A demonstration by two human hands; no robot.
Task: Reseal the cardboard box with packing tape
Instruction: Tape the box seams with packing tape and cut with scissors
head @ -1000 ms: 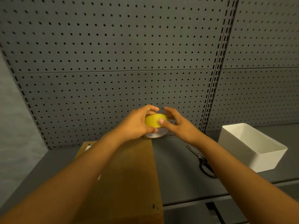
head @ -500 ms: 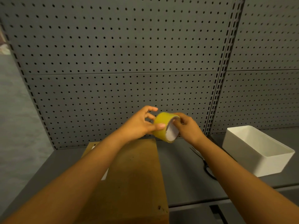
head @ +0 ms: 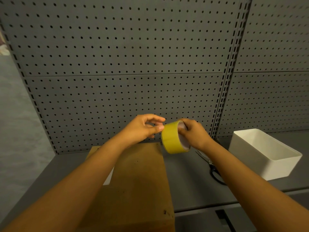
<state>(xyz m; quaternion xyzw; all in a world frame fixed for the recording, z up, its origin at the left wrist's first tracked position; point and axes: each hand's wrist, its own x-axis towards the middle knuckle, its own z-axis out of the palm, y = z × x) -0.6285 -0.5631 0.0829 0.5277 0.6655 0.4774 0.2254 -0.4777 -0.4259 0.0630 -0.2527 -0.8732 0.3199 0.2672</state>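
Yellow packing tape roll (head: 173, 138) sits at frame centre, lifted above the far right corner of the cardboard box (head: 137, 181), which fills the lower centre. We see the right hand (head: 194, 133) gripping the roll, fingers curled into its white core. The left hand (head: 142, 129) holds nothing: its thumb tip touches the roll's outer face and the other fingers hang loosely curled, apparently hunting for the free end. We cannot tell whether any tape is yet peeled. No strip shows on the box top. Scissors (head: 212, 166) lie right of the box, partly under the right forearm, beside a white bin (head: 267, 154). The likely risks: the end stays undetected, tears into a sliver, or folds onto itself.
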